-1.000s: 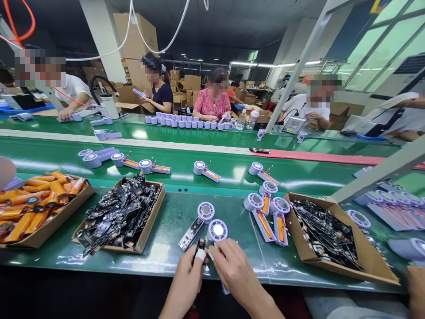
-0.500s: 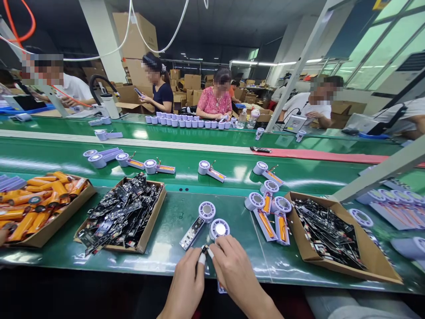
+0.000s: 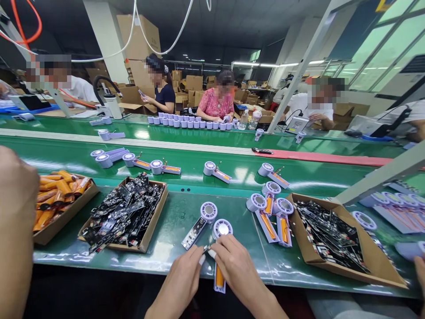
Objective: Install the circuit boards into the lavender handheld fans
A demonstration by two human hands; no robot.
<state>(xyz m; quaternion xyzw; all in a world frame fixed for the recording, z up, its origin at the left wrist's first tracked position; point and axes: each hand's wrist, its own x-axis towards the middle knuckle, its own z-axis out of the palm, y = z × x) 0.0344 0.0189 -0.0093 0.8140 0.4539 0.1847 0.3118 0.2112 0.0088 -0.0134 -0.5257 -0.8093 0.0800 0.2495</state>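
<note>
Pinching small dark part [image 3: 206, 248] between closed fingertips of left hand [image 3: 183, 271] and right hand [image 3: 234, 259], just nearside of fan head [image 3: 222, 228]; might drop or twist it, gripping so little.

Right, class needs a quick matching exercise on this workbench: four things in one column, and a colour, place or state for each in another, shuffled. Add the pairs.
Things
1. Batteries
2. Loose circuit boards
3. Nearest fan
4. Slim black tool

Descriptions
A. Lying at the left end of the pink strip
B. Purple, partly hidden by the person's right hand
C. Orange, heaped in the far-left box
D. Dark, heaped in two cardboard boxes

Pairs: 1-C, 2-D, 3-B, 4-A
</note>
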